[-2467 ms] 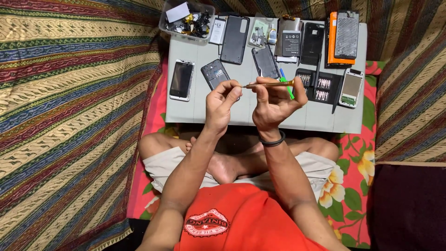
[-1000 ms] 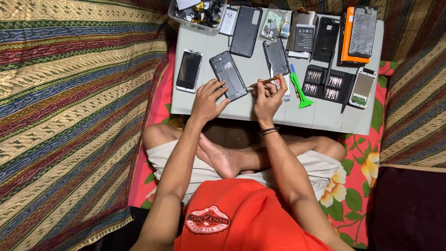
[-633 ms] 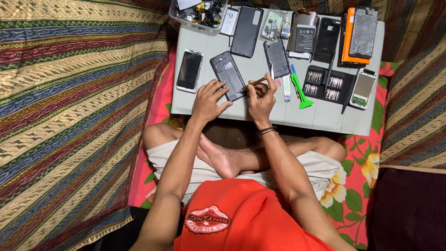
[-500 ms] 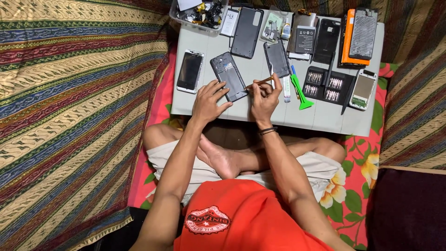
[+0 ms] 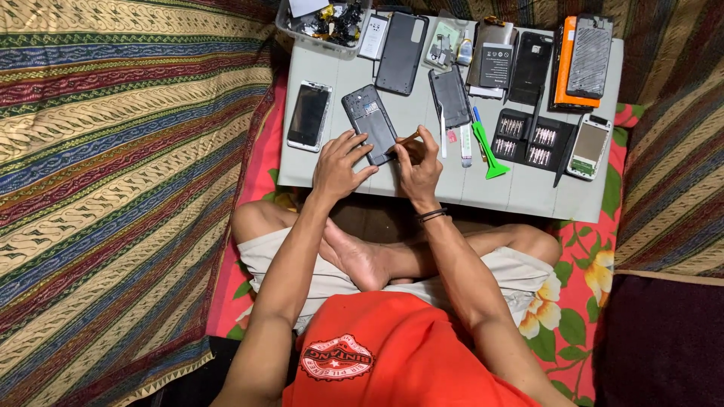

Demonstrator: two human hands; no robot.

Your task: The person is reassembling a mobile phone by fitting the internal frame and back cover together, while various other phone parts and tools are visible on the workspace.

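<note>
Left hand: the left hand lies spread and flat, fingertips pressing the lower edge of the opened phone to pin it; it grips nothing.
Right hand: the right hand is closed in a pinch around a thin tool, whose tip meets the phone's lower right edge.
Opened phone: dark, back side up, lying slightly tilted on the tabletop, near its front edge and just left of centre.
Doing it well: in my judgement the tool should stay shallow and nearly level with the phone, the pressing fingers close beside the tip (so the body does not skid), with small steady force rather than a lever.
Nearby things: a phone with a pale frame to the left; a green pry tool and a black tray of bits to the right, apart from both hands.
Surface: a pale grey low tabletop, crowded along its far edge with phone bodies and a clear box of parts.
Room: the person sits cross-legged on a floral red mat; striped patterned cloth covers the floor to the left.
</note>
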